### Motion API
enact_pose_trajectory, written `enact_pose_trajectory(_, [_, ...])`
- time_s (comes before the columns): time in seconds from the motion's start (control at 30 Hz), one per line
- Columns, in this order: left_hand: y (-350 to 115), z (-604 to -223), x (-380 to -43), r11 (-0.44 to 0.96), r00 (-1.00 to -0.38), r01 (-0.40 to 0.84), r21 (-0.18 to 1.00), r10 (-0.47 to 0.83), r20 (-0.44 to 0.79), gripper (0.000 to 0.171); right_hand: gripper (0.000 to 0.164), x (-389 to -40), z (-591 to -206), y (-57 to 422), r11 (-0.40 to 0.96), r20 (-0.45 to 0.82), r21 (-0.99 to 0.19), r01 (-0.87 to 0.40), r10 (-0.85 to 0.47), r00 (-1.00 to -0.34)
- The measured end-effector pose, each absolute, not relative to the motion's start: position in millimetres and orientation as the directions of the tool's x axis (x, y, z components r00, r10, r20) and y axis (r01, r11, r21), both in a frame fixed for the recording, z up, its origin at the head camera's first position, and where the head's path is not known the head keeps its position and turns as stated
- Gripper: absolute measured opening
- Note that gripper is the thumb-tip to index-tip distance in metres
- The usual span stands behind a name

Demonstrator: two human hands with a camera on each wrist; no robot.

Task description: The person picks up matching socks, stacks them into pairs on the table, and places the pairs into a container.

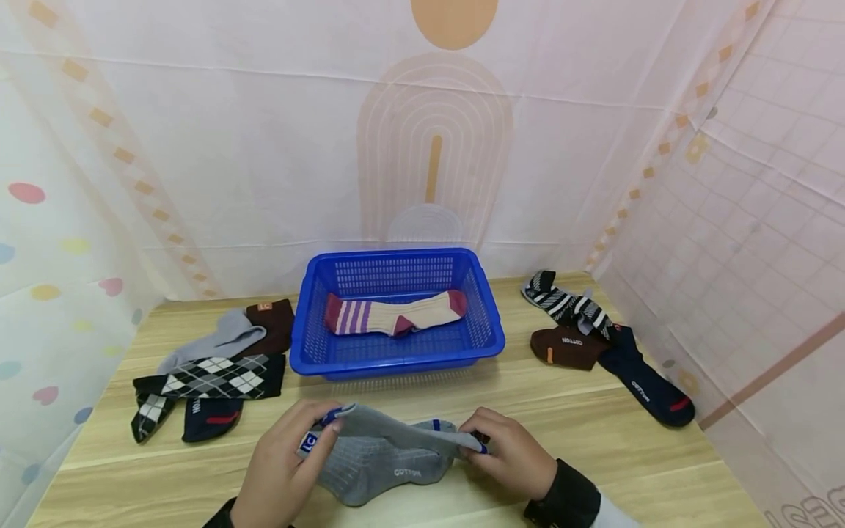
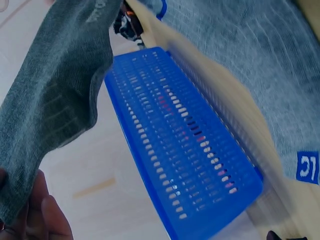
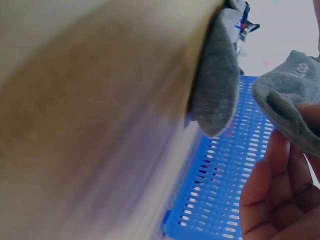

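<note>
Two grey socks are at the front middle of the table. My left hand (image 1: 284,458) pinches the upper grey sock (image 1: 389,427) at its blue-marked end, thumb on top. The right hand (image 1: 511,449) holds that sock's other end between thumb and fingers, so it stretches between both hands. Beneath it lies the other grey sock (image 1: 376,473), lettered COTTON, with a blue label by my left thumb; part of it is covered. In the right wrist view, the held sock (image 3: 287,92) is folded over at the fingertips.
Behind the hands stands a blue plastic basket (image 1: 396,365) with a cream, purple-striped sock (image 1: 376,317) inside. To the left lie an argyle sock (image 1: 224,377) and grey, brown and navy ones. Striped (image 1: 561,302), brown (image 1: 569,347) and navy (image 1: 650,381) socks lie on the right.
</note>
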State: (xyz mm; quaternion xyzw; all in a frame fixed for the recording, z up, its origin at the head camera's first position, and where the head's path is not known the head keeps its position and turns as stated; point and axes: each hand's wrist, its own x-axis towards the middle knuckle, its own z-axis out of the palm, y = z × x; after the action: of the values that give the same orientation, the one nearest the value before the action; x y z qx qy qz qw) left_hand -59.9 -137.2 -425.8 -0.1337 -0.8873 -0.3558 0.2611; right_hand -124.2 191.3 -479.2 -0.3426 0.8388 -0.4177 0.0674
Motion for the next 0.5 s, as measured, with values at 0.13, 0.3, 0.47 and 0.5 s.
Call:
enact_pose_trajectory(0.13, [-144.2,-425.4,-61.2,0.72,-0.848,0.369,0.588,0.003,0.53,0.026,0.022,-127.4,-475.8,189.3,0.409,0.169,-0.776,-0.481,-0.599,-0.782])
enact_pose_trajectory(0.3, [-157.1,-422.6,-62.9,0.732,-0.895,0.28,0.621,-0.035,0.444,0.026,0.017,-127.7,-471.4,182.9,0.393,0.21,-0.788,-0.474,-0.552,-0.807])
enact_pose_trajectory(0.47, [-169.2,-420.4,-63.1,0.737,-0.95,0.181,0.651,-0.041,0.309,0.027,0.019,-124.7,-467.6,173.1,0.335,0.208,-0.832,-0.442,-0.55,-0.809])
enact_pose_trajectory(0.5, [-171.0,-421.0,-62.7,0.735,-0.957,0.17,0.657,-0.036,0.288,0.028,0.02,-124.0,-467.1,171.1,0.33,0.198,-0.84,-0.431,-0.553,-0.809])
